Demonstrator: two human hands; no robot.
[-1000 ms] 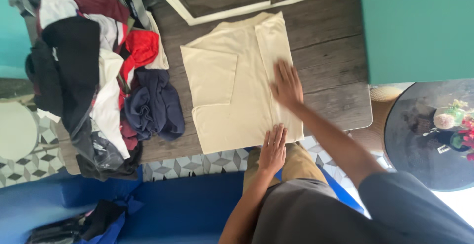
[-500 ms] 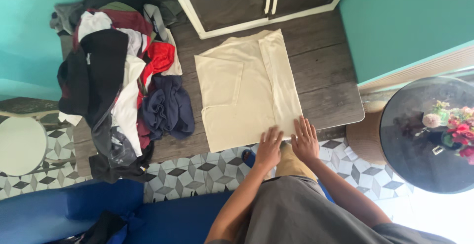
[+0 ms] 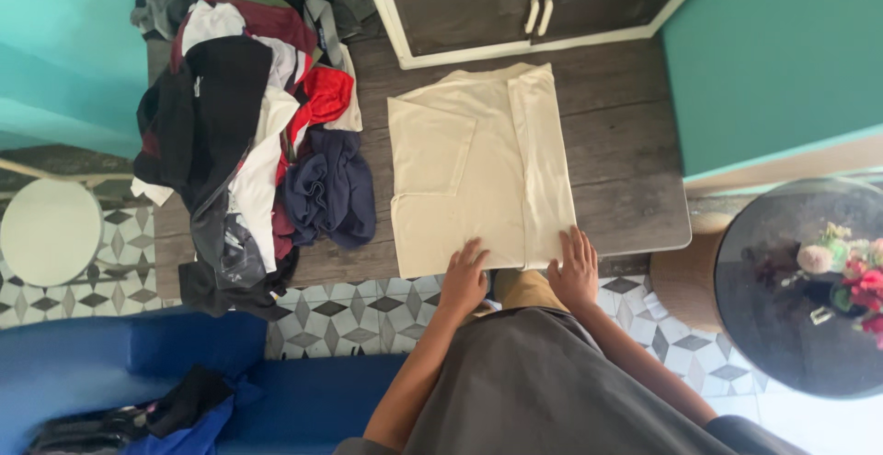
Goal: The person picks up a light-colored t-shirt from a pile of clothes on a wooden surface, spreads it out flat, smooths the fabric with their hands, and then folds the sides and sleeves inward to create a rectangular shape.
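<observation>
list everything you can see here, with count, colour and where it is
folded shirt: 1, cream, flat on the table's middle
table: 1, dark grey wood, centre
pile of clothes: 1, black, white, red, maroon and navy, on the table's left end
cabinet: 1, white frame with dark doors, top
wall: teal, right and upper left
round table: 1, dark glass, right, with pink and red flowers
stool: 1, white, round, left
sofa: 1, blue, bottom left, dark clothes on it
floor tiles: grey and white pattern, below the table
left hand: 1, on the shirt's near edge
right hand: 1, on the shirt's near right corner
</observation>
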